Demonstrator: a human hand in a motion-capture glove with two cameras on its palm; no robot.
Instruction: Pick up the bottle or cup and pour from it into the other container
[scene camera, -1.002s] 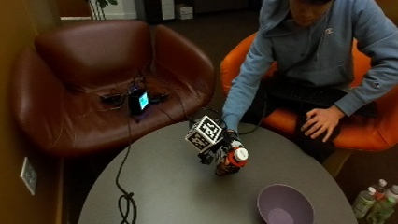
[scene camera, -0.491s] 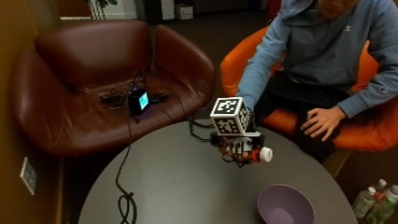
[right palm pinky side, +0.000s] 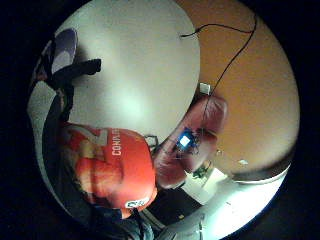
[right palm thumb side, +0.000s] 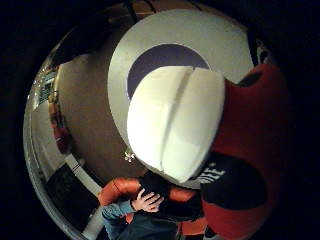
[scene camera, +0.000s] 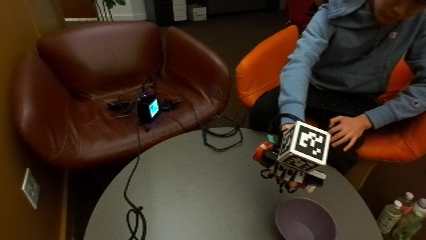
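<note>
One gloved hand (scene camera: 291, 167) grips a red plastic bottle with a white cap (right palm thumb side: 175, 122), tipped above the round purple bowl (scene camera: 305, 220) on the grey surface (scene camera: 193, 200).

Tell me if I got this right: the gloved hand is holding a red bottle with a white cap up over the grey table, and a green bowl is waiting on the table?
Almost. The bowl is purple, not green, as the outside view shows. The rest stands: the gloved right hand holds the red bottle with its white cap above the grey table, and the bowl sits on that table.
</note>
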